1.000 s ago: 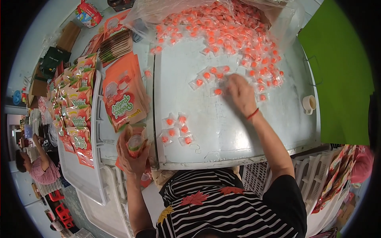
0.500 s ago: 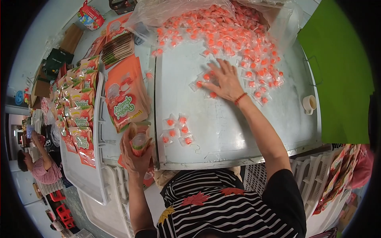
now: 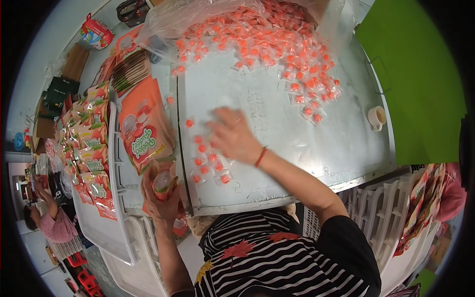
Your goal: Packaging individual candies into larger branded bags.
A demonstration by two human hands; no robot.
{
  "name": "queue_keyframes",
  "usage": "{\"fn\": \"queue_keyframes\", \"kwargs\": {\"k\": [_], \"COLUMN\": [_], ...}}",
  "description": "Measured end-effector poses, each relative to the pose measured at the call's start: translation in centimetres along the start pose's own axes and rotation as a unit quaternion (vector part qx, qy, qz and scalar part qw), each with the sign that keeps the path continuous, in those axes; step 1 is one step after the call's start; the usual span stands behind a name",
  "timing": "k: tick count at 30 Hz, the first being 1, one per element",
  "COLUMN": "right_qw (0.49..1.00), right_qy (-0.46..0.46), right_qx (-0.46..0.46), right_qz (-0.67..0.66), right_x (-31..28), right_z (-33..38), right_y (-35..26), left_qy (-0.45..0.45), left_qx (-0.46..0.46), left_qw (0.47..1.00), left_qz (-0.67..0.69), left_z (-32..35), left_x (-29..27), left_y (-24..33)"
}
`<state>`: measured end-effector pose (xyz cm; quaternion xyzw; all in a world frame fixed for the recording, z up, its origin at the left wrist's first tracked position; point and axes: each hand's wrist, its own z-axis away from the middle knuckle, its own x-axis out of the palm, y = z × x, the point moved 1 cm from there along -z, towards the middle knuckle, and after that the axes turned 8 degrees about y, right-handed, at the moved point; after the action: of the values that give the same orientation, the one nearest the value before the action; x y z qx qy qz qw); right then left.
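Note:
My left hand (image 3: 161, 198) holds an open orange pouch (image 3: 163, 178) upright at the near left edge of the grey table (image 3: 277, 128). My right hand (image 3: 232, 136), with a red band on its wrist, is blurred and lies over a small cluster of wrapped orange candies (image 3: 205, 161) near the table's front. I cannot tell whether it holds any. A large heap of the same candies (image 3: 277, 44) spreads over the far part of the table, spilling from a clear plastic bag (image 3: 198, 15).
A stack of flat orange pouches (image 3: 146, 126) lies left of the table. White trays (image 3: 101, 208) hold rows of filled pouches (image 3: 89, 143). A tape roll (image 3: 377, 118) sits at the right edge by a green board (image 3: 415, 84). Another person (image 3: 47, 222) works at far left.
My right hand has swept from the big heap at the far right toward me and to the left, down to the small cluster of candies. The left hand has stayed put with the pouch.

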<state>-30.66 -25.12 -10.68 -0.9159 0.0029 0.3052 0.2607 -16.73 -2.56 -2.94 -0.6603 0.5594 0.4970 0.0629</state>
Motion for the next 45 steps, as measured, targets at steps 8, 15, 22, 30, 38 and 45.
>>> {"fn": "queue_keyframes", "kwargs": {"k": [8, 15, 22, 30, 38, 45], "right_qw": [0.924, 0.96, 0.56, 0.906, 0.963, 0.922], "right_qy": [0.051, 0.082, 0.279, 0.159, 0.013, 0.052], "right_qx": [0.14, 0.266, 0.578, 0.393, 0.188, 0.206], "right_qz": [0.352, 0.037, -0.524, 0.017, 0.191, 0.323], "right_x": [-10.8, -9.5, -16.7, -17.3, -15.1, -18.1], "right_z": [-0.3, 0.2, 2.1, 6.0, 5.2, 7.5], "right_y": [12.0, 10.2, 13.5, 7.9, 7.6, 8.5], "left_qy": [-0.016, -0.012, -0.01, -0.015, -0.011, -0.018], "left_qx": [-0.018, 0.004, -0.027, -0.025, 0.022, -0.012], "left_qw": [1.0, 1.0, 1.0, 0.999, 1.0, 1.0], "left_qz": [0.007, 0.017, 0.009, 0.024, 0.014, 0.007], "left_z": [1.0, 0.0, 1.1, 0.3, 0.4, 1.2], "left_x": [0.2, 0.7, 0.1, 0.6, 0.8, 0.5], "left_y": [-0.1, 0.9, -0.6, -0.3, 0.2, -0.9]}}
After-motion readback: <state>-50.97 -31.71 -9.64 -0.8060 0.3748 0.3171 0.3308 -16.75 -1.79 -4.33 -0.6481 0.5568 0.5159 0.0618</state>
